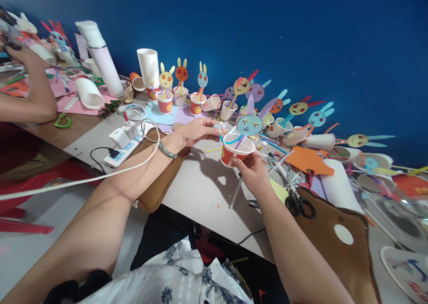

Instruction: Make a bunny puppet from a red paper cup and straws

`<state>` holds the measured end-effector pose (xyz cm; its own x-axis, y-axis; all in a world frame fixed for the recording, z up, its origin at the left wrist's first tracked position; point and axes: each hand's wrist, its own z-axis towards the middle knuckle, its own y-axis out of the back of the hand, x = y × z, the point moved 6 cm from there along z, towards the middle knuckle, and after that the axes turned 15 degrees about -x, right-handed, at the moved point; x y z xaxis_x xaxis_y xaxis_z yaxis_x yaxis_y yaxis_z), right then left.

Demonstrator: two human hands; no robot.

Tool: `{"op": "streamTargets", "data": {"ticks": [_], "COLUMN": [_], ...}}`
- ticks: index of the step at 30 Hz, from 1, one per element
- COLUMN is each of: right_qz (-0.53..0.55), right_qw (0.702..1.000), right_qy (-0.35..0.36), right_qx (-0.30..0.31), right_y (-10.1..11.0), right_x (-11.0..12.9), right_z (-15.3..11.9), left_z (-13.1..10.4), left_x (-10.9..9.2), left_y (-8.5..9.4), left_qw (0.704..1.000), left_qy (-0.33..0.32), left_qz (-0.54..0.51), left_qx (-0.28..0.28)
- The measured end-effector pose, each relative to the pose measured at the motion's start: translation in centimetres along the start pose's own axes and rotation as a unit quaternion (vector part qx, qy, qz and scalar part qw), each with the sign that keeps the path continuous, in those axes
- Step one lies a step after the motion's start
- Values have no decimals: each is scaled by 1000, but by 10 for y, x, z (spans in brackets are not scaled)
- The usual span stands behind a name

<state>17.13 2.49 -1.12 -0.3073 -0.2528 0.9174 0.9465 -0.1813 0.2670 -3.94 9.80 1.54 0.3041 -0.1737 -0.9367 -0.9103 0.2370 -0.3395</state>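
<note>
My right hand (252, 170) is wrapped round the lower part of a red and white paper cup (236, 149), held above the table edge. A blue round rabbit face (249, 125) with purple ears stands up from the cup on pipe cleaners. At the cup's left rim, my left hand (200, 132) pinches the end of a blue pipe cleaner (227, 141) that comes out of the cup. A small pale piece shows at its fingertips, too small to make out.
Rabbit figures in cups (165, 102) line the blue wall. A white power strip (125, 145) with a cable lies left, black scissors (299, 204) and a brown bag (337, 246) right. Another person's arm (33, 90) is at far left, near a tall flask (103, 63).
</note>
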Motion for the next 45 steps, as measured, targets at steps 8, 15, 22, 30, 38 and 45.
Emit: {"op": "streamTargets", "data": {"ticks": [8,15,22,30,38,45], "right_qz": [5,37,17,31,33,60], "right_qw": [1000,999,999,999,999,998], "right_qy": [2,-8,1,-5,-10,-1], "right_qx": [-9,-16,-27,-28,-35,-36], "right_y": [1,-1,2,2,2,0], "right_x": [0,2,2,0,5,7], "right_z": [1,1,2,4,3,1], "left_z": [-2,-3,0,1,-1,-16], "left_x": [0,1,5,8,8,16], "left_y": [-3,-6,-4,-4,-5,-35], "left_qw": [1000,999,999,998,999,989], "left_qy": [18,34,44,52,35,16], "left_qz": [-5,-11,-12,-25,8,51], "left_qx": [10,15,2,0,38,136]}}
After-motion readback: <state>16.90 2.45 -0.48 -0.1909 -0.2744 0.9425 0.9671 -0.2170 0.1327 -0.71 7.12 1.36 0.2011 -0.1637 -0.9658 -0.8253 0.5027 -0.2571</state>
